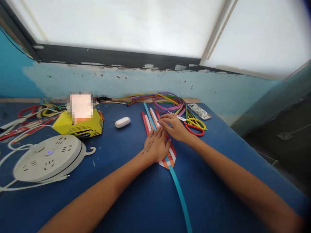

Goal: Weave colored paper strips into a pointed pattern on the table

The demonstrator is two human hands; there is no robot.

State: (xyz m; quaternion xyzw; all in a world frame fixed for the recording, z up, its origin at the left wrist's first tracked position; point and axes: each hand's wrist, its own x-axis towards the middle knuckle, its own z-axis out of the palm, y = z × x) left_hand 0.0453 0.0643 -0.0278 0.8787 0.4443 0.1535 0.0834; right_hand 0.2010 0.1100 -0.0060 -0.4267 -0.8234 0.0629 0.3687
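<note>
On the flat blue tabletop I made out, from afar, a woven piece of flat red, white, orange and blue strips beneath the left hand, fingers slightly spread; the right hand had fingers bent over it, whether pinching I couldn't tell.

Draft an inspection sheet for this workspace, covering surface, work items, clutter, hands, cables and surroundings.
Surface: blue tabletop, small pale marks.
Job's things: partly woven strip piece under the hands; turquoise strip trailing from its near end; coiled coloured strips behind; scissors beside the right hand.
Clutter: white case, yellow box, patterned phone; jumbled items at far left, partly unclear.
Hands: left hand flat on the piece; right hand's fingers at the strips, grip unclear.
Cables: white cables around round socket unit.
Surroundings: chipped blue wall, bright window.
</note>
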